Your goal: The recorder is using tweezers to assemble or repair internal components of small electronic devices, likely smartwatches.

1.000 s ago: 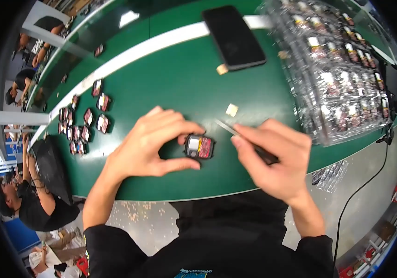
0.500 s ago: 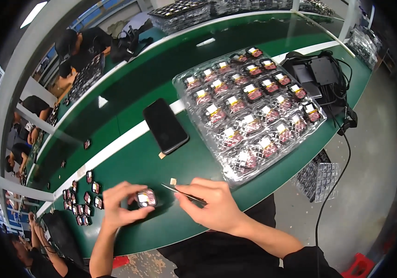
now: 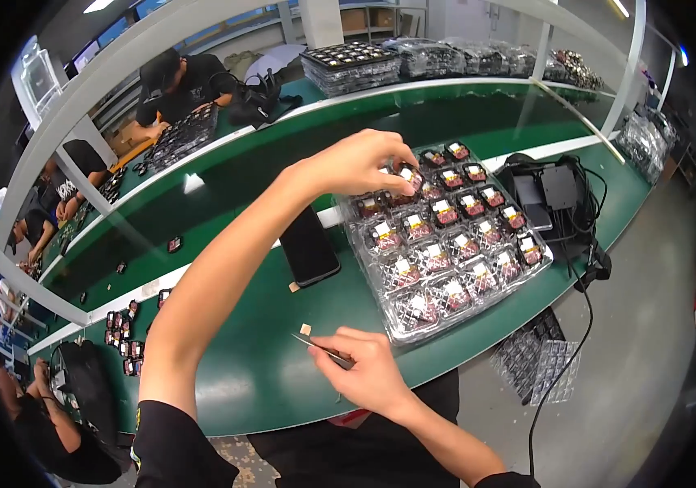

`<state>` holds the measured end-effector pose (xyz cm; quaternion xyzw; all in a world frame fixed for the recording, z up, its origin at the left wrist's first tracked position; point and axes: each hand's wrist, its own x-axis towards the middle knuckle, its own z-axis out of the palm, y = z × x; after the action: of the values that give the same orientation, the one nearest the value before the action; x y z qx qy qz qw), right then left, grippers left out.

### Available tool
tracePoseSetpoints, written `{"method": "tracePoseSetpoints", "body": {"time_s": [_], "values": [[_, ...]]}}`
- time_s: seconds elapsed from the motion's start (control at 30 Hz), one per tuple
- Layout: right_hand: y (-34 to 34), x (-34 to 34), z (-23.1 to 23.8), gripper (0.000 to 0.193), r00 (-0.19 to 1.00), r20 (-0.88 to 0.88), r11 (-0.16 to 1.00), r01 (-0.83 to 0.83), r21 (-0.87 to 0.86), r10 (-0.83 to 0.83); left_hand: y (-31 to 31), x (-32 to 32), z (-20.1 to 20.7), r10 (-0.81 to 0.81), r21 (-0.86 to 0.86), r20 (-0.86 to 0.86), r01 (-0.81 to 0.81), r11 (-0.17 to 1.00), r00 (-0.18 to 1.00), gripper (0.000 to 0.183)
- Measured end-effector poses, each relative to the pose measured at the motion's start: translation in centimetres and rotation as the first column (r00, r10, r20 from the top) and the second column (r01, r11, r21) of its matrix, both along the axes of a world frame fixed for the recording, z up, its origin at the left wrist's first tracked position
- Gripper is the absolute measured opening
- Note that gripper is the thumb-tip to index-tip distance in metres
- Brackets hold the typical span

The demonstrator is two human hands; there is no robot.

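Observation:
My left hand [image 3: 358,165] is stretched over the far part of a clear plastic tray [image 3: 409,329], its fingers and thumb closed round a small black rounded-square device [image 3: 410,176] with a white and yellow label. Similar devices fill rows of pockets in the tray. Whether the held one touches its pocket I cannot tell. Low over the green bench, my right hand [image 3: 367,372] grips metal tweezers [image 3: 325,351], whose tips point toward a small beige square piece [image 3: 306,329] on the bench. My left forearm hides part of the loose devices [image 3: 124,325] at the left.
A black phone [image 3: 311,248] lies left of the tray. Black electronics with cables [image 3: 555,195] sit to its right, one cable hanging off the bench. Stacked trays [image 3: 352,69] stand behind the sunken green lane. Co-workers [image 3: 185,89] sit at the left and far side.
My left hand has carried the device from the bench's near left up to the tray. My right hand stays low with the tweezers. The view has shifted too.

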<state>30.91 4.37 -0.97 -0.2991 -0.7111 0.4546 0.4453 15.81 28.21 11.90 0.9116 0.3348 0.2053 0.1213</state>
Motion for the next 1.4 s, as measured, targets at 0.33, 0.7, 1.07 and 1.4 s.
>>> {"method": "tracePoseSetpoints", "body": {"time_s": [0.33,0.7,1.07,1.4], "values": [[0.1,0.4,0.3,0.016,1.0,0.026,1.0,0.017,-0.004,-0.017,-2.6,-6.4,-1.5,0.197,0.03,0.026,-0.198,0.98,0.98,0.046],[0.0,-0.2,0.3,0.019,0.998,0.047,0.999,0.041,0.016,-0.041,-13.1,-30.6,-7.1,0.796,0.2,-0.568,-0.904,0.378,0.208,0.06],[-0.1,-0.6,0.3,0.018,0.989,0.141,0.999,0.034,0.03,-0.038,-16.6,-28.2,-9.0,0.778,-0.115,0.064,-0.77,0.628,0.625,0.049],[0.2,-0.6,-0.3,0.021,0.989,0.061,0.99,0.136,-0.034,-0.133,-28.5,-14.5,-9.1,0.414,-0.2,0.175,-0.379,0.903,0.893,0.086]]}}
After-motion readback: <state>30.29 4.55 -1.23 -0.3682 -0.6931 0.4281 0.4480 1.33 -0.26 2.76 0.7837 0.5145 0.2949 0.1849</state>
